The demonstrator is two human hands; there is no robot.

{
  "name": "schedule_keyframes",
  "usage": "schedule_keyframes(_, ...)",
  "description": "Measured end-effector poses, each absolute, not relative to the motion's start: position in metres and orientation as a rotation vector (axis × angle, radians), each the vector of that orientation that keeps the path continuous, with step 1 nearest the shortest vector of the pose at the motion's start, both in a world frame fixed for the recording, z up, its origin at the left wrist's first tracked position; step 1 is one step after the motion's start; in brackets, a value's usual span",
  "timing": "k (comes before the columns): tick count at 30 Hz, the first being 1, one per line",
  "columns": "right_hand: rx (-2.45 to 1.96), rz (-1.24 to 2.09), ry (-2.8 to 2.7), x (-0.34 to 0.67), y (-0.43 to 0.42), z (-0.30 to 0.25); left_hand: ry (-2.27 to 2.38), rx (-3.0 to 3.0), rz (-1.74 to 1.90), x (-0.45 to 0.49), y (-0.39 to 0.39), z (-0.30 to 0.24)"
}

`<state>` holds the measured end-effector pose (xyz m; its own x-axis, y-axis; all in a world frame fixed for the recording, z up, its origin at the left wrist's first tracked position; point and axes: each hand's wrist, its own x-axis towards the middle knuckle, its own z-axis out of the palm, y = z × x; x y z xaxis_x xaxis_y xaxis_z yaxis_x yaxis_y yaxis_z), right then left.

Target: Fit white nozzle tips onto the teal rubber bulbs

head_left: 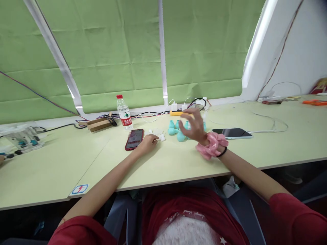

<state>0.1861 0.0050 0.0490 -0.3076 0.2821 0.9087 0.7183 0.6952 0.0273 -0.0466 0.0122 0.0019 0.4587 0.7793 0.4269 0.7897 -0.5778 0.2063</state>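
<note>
My left hand (148,143) rests on the table with its fingers curled together, close beside small white pieces (161,137). What its fingertips hold, if anything, is hidden. A phone in a red case (135,139) lies just left of that hand. Raised over the table, my right hand (194,126) has its thumb and fingers apart and looks slightly blurred, with nothing visible between them. Several turquoise bulb-shaped pieces with narrow necks (181,136) stand or lie under and beside it, partly covered by the hand. A pink scrunchie (212,144) circles my right wrist.
A water bottle with a red cap (124,114) stands behind the phone, near an open cardboard box (100,124). Cables and white chargers (174,106) run along the wall. To the right lies a second phone (233,133) on a cable. Clear plastic equipment (24,137) stands far left.
</note>
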Motion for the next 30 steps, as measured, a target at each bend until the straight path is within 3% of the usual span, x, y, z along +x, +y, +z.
schedule_keyframes(4,-0.554,-0.522,-2.405,0.135,0.003,0.034,-1.451,-2.672,-0.732,-0.049,0.01,0.005)
schedule_keyframes(10,-1.174,-0.272,-2.468,0.083,0.037,0.008,-1.399,-2.737,-0.596,-0.052,0.006,0.012)
schedule_keyframes(13,-1.245,-0.175,-2.536,0.082,0.042,-0.004,-1.34,-2.734,-0.518,-0.05,0.005,0.014)
schedule_keyframes(19,-1.06,-0.2,-2.524,0.097,0.03,-0.013,-1.419,-2.697,-0.599,-0.047,0.006,0.012)
schedule_keyframes(30,-1.006,0.14,-2.191,0.105,0.034,-0.017,-1.394,-2.597,-0.904,-0.044,0.009,0.007)
